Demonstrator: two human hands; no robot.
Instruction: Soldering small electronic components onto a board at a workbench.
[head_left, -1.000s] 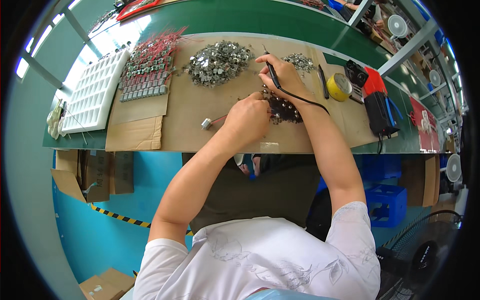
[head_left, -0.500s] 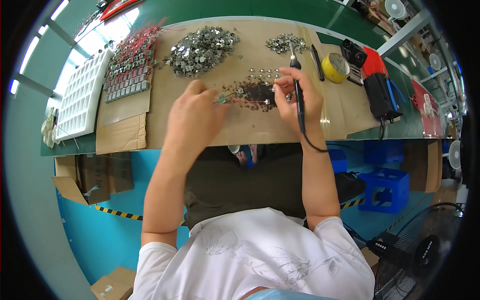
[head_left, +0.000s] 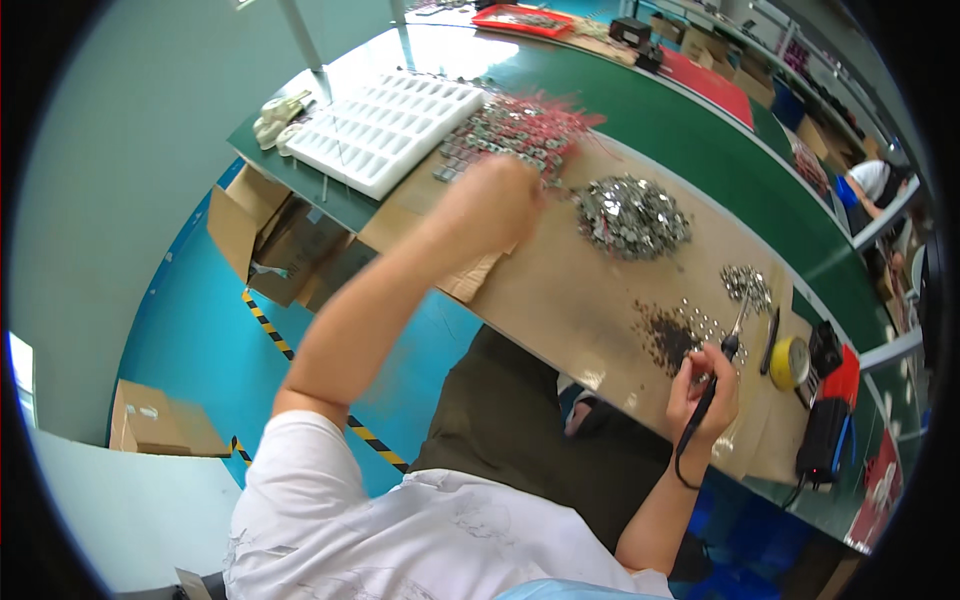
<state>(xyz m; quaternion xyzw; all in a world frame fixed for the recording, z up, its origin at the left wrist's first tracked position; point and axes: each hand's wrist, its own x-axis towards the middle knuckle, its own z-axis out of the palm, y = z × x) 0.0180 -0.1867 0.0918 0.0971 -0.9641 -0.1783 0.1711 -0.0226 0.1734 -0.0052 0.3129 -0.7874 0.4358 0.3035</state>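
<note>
My left hand (head_left: 500, 205) is stretched out to the left, at the near side of a batch of small metal parts with red wires (head_left: 530, 130). Motion blurs it and its fingers are hidden, so what it holds, if anything, does not show. My right hand (head_left: 706, 398) is closed around a soldering iron (head_left: 731, 346), tip pointing away from me. The iron's black cord loops down by the wrist. Beyond that hand lie dark brown crumbs (head_left: 668, 340) and rows of small silvery pieces (head_left: 705, 318).
A heap of shiny metal parts (head_left: 632, 218) sits mid-table, a smaller one (head_left: 746, 285) farther right. On the left is a white compartment tray (head_left: 385, 130). Yellow tape (head_left: 789, 362), a black pen-like tool (head_left: 770, 340) and a black box-shaped unit (head_left: 824, 438) lie right.
The view has swung left. My left hand has left the spot beside the crumbs, where a small red-wired part lay at its fingers, for the wired batch. The right hand still holds the soldering iron.
</note>
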